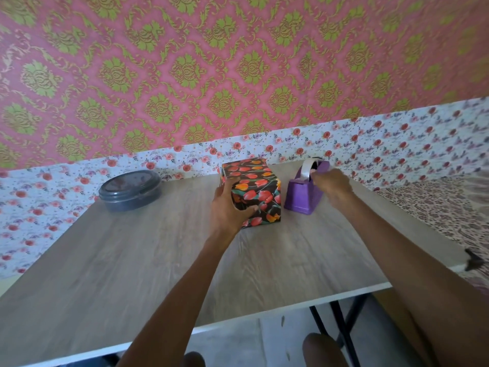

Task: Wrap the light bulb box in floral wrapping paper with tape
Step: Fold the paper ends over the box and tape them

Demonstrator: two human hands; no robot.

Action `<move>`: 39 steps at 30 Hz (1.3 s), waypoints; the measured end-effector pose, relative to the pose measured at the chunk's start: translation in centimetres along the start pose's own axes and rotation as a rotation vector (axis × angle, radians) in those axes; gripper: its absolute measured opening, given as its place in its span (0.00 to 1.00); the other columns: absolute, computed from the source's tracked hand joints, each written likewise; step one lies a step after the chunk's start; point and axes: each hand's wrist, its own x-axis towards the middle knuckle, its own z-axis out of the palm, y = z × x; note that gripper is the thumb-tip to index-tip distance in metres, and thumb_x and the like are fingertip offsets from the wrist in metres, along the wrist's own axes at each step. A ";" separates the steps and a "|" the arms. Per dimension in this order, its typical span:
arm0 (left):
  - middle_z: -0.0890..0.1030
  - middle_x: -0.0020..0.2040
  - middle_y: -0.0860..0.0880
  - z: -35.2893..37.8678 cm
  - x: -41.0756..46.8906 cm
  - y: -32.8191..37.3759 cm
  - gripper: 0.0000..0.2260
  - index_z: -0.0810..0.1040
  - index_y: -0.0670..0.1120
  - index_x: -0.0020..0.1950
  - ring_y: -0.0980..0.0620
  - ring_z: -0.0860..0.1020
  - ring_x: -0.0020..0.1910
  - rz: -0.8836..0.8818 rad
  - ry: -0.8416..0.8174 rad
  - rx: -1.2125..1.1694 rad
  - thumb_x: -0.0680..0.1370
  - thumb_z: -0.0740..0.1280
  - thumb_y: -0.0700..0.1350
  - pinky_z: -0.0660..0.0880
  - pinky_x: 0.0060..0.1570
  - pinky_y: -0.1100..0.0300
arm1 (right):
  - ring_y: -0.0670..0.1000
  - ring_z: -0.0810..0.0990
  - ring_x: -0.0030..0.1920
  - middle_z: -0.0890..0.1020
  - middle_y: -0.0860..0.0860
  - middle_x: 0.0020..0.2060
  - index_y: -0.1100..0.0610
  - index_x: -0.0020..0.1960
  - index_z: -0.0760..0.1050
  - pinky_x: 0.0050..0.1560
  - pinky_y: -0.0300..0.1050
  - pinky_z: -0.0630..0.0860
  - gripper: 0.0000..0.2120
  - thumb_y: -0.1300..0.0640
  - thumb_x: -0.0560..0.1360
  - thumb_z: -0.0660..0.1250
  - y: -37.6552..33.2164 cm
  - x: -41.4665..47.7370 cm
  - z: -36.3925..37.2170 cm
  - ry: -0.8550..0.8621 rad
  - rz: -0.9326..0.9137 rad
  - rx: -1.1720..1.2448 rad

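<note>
Left hand [229, 207] has its grip wrapped round the box [251, 192]: thumb on the near face, fingers over the top-left edge, palm vs. the left side. Box is fully covered in dark floral paper w/ red and orange tulips, and sits on the desk [132, 274] approx. centre, toward the far edge. Its base touches the desk; it looks slightly turned, one corner facing the camera.

Right hand [332, 185] is at the tape dispenser [307, 189], a purple one just right of the box, close but not touching. Fingers curl over the dispenser's top by the white tape roll [310, 168]. That hand is motion-blurred, so can't tell whether it's pinching tape or only resting there.

Dark round lidded container [131, 190] sits well left of the box, near the desk's far-left edge. Wall behind: pink and green damask wallpaper [185, 62] up top, white floral band [291, 144] below, running along the desk's back. Both forearms reach in from the bottom of frame. Black desk legs [341, 327] show under the near right corner.
</note>
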 end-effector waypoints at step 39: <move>0.73 0.66 0.46 -0.2 -0.7 0.7 0.37 0.65 0.53 0.72 0.48 0.77 0.61 -0.017 -0.023 -0.038 0.68 0.79 0.53 0.76 0.59 0.54 | 0.61 0.73 0.55 0.75 0.55 0.60 0.59 0.53 0.75 0.36 0.73 0.76 0.05 0.58 0.79 0.66 -1.5 -0.3 -1.8 -0.419 0.291 0.374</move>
